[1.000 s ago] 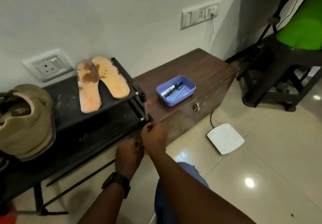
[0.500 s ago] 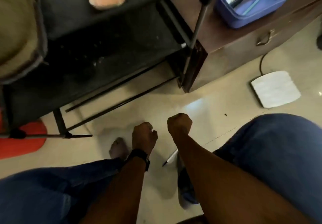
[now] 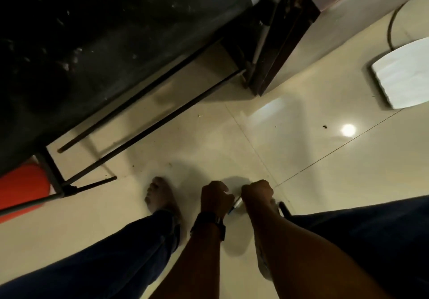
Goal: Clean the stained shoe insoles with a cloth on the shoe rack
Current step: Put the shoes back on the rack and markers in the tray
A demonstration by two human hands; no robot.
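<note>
I see glossy cream floor tiles (image 3: pixel 301 159), a round glare (image 3: pixel 348 129) at right, a dark wooden cabinet (image 3: pixel 285 43) far, a white pad (image 3: pixel 406 75) near it.

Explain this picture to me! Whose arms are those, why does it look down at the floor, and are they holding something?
No machine here, just a person. The camera sits on their head and looks down, so you see their own arms. The left hand and the right hand are both curled, low over the tiled floor. A thin pen-like stick shows between them; I cannot tell whether either hand grips it. Nearby is a bare foot. Farther off stand the dark shoe rack and a flat white thing on the floor. No insoles or cloth show.
</note>
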